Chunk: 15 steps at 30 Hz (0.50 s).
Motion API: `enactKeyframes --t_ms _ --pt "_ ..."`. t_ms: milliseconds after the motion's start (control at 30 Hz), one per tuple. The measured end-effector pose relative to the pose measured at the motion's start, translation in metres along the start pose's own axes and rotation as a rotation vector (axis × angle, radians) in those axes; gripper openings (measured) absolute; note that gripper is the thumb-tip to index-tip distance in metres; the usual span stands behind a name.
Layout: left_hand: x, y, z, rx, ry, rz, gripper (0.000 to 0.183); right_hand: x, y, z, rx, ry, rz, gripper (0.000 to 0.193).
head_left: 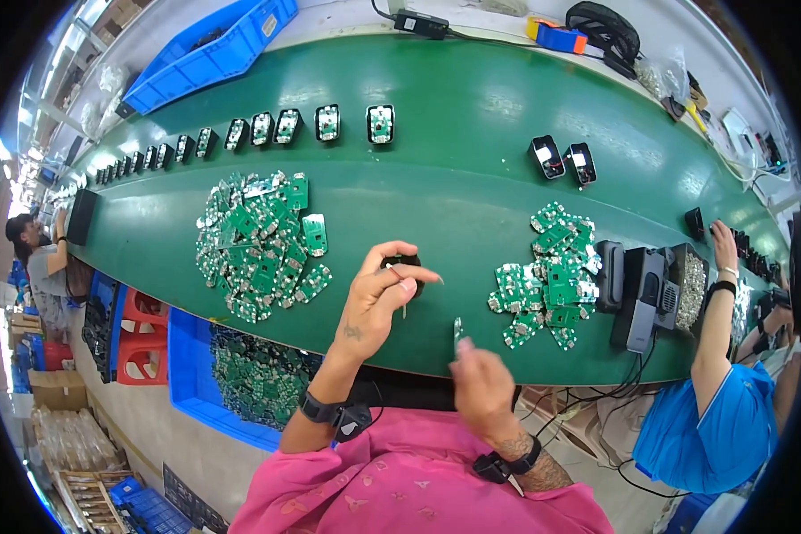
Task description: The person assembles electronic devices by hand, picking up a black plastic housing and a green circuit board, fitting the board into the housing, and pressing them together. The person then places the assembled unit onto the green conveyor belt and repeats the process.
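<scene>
A black casing [404, 260], partly hidden, is gripped by the fingers of the left hand [370, 304], just right of the large board heap [256, 249] on the green worktop [445, 191]. A circuit board [457, 329], seen edge-on, is pinched by the fingers of the right hand [483, 384], farther right of that heap. Board-filled casings [287, 126] are lined up beyond the heap; a smaller board pile [556, 280] is spread well to its right.
</scene>
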<state>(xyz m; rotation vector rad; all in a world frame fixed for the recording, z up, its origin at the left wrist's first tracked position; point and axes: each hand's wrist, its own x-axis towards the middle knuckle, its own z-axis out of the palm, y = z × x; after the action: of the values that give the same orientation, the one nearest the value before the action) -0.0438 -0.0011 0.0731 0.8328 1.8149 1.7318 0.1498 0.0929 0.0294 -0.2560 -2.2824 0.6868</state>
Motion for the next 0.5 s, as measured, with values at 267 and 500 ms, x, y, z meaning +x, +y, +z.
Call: enactKeyframes --t_ms 267,500 --pt "-0.020 0.030 0.007 0.006 -0.565 -0.216 0.038 0.045 0.007 -0.035 0.754 0.128 0.706 0.024" --pt "-0.028 0.007 0.017 -0.121 -0.740 -0.324 0.042 0.038 0.004 -0.032 0.661 -0.090 0.584 0.018"
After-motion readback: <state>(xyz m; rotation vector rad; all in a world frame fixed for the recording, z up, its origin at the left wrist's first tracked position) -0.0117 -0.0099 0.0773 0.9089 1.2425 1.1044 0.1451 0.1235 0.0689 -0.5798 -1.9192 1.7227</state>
